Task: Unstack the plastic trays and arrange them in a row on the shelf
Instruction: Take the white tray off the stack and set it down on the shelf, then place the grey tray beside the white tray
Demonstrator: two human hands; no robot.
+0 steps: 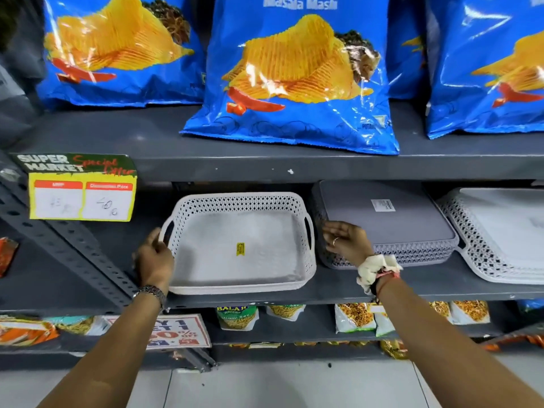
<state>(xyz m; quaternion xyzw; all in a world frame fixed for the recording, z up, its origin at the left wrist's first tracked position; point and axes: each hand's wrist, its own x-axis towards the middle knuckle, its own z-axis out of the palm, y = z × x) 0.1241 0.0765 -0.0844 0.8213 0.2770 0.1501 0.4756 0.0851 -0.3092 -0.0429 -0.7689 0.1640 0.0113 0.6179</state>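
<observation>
Both arms stretched forward. Left hand (154, 256) curled at the left handle of the white tray (235, 278), fingers (160, 244) bent. Right hand (347, 242) right of it, fingers spread.

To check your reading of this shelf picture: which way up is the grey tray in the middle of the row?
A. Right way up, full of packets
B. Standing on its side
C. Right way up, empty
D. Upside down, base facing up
D: the grey tray shows its flat base with a white label on top, its lattice rim down on the shelf.
</observation>
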